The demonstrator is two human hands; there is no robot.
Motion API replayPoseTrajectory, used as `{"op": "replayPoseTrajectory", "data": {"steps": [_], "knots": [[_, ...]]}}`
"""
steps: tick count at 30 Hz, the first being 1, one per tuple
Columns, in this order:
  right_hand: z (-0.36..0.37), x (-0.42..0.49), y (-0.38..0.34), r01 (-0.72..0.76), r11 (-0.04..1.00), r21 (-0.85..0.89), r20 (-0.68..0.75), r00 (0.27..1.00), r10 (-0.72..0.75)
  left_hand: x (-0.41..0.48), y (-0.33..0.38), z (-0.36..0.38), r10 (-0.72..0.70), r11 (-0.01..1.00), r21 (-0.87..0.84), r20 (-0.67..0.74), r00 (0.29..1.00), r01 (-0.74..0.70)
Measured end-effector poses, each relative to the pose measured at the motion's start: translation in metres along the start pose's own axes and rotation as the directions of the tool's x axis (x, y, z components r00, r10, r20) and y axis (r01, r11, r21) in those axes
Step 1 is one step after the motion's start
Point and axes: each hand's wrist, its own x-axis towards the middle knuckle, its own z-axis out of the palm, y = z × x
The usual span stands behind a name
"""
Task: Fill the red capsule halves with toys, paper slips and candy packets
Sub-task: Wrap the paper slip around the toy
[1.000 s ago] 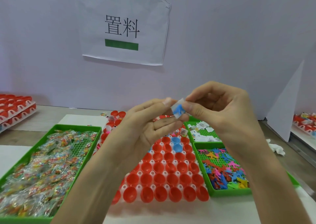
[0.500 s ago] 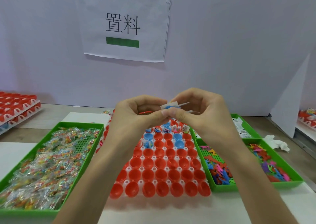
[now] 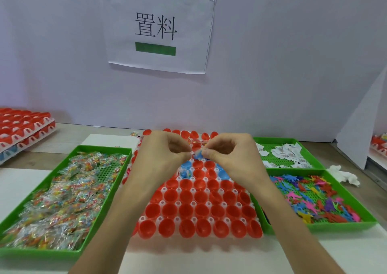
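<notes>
Blue toy [image 3: 198,154]: is pinched between left hand [image 3: 165,156] and right hand [image 3: 230,158] (both curled round it); is lowered from well above to the far red capsule halves [image 3: 198,165]. Placement is judged imminent.

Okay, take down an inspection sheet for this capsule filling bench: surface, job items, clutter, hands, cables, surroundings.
Surface: table, with white sheets under the trays.
Job's things: red capsule halves in a white grid, near rows empty, a few blue ones among the far rows; candy packets in the left green tray; paper slips and toys in the right green trays.
Clutter: crumpled white tissue right of the toys.
Grippers: left hand and right hand both pinch a small blue toy over the far rows.
Cables: nothing seen.
Surroundings: paper sign on the wall; stacked capsule trays far left.
</notes>
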Motion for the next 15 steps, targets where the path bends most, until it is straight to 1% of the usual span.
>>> {"op": "replayPoseTrajectory", "data": {"steps": [2,4,8,12,15], "knots": [[0.004,0.002,0.012,0.0,0.99,-0.141,0.014,1.0,0.002,0.005,-0.009,-0.008,-0.031,0.997,0.066,-0.037,0.999,0.034],[0.008,0.004,0.021,-0.002,0.969,-0.247,0.058,0.998,0.016,0.01,-0.018,-0.025,-0.063,0.996,0.064,-0.093,0.994,0.069],[0.018,0.012,0.031,-0.006,0.917,-0.398,0.111,0.992,0.055,0.015,-0.041,-0.062,-0.142,0.988,0.029,-0.191,0.971,0.15],[0.028,0.018,0.031,-0.027,0.861,-0.507,0.178,0.975,0.135,0.014,-0.062,-0.08,-0.221,0.97,0.055,-0.191,0.956,0.235],[0.034,0.021,0.03,-0.037,0.822,-0.568,0.209,0.96,0.188,0.014,-0.067,-0.084,-0.239,0.967,0.047,-0.19,0.952,0.252]]}}
